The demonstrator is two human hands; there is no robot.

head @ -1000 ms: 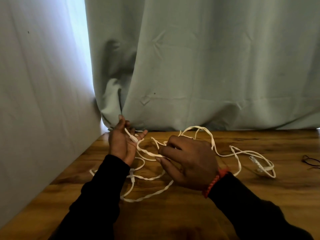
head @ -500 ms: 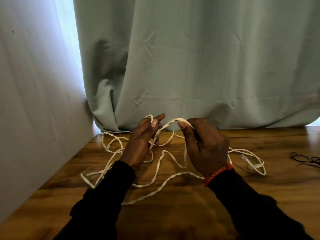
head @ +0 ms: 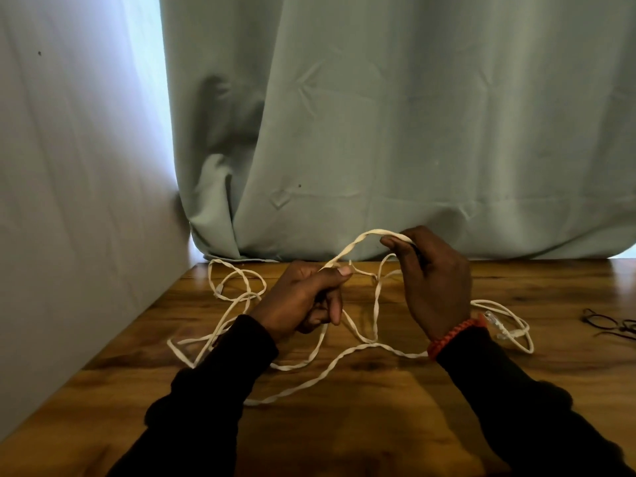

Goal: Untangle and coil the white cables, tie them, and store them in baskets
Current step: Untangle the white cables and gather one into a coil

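Observation:
A flat white cable (head: 320,373) lies in loose tangled loops across the wooden table (head: 378,425). My left hand (head: 303,297) pinches one stretch of it between thumb and fingers just above the table. My right hand (head: 435,280) is raised a little higher and grips the same stretch, which arches twisted between the two hands. One clear plug end (head: 499,327) rests on the table just right of my right wrist. Another loop with a plug end (head: 220,289) lies at the far left near the curtain. No basket is in view.
A pale green curtain (head: 378,132) hangs along the table's far edge. A white wall (head: 69,201) bounds the left side. Thin dark ties or wires (head: 609,323) lie at the right edge of the table.
My left hand has closed into a tighter pinch and dropped lower. My right hand has shifted right and lifted, stretching the twisted piece of cable between them.

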